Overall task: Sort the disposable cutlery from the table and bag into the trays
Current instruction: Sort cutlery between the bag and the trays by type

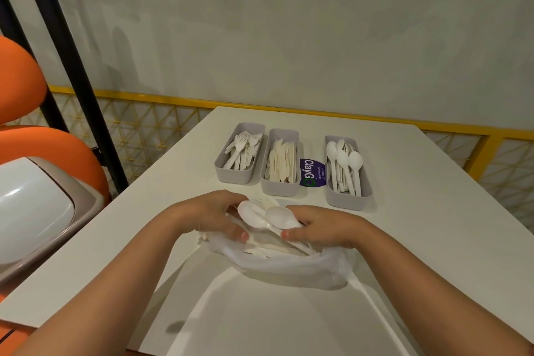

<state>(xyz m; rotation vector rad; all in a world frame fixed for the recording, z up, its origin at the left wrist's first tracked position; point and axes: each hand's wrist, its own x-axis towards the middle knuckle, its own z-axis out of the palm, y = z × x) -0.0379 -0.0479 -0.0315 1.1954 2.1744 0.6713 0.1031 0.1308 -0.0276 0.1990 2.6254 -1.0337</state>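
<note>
- Holding a bunch of spoons with both hands, a person works just above the open top of a thin white plastic bag.
- The left hand has its fingers curled round the round ends of the spoons, with the thumb pressed on from below.
- The right hand is curled round the same bunch from the other side, and its thumb sits on the handles.
- The two hands are very close, and their thumbs nearly touch.
- The bag lies crumpled on the white desk, near the person, with more white cutlery poking out of it.
- Three grey trays stand in a row farther back on the desk.
- The left tray is full of white forks.
- The middle tray holds white knives and stands just beside the left one.
- The right tray holds more white spoons, and stands a bit apart.
- A purple sticker is on the desk between the middle tray and the right tray.
- An orange seat and a white bin lid are off to the left of the desk.
</note>
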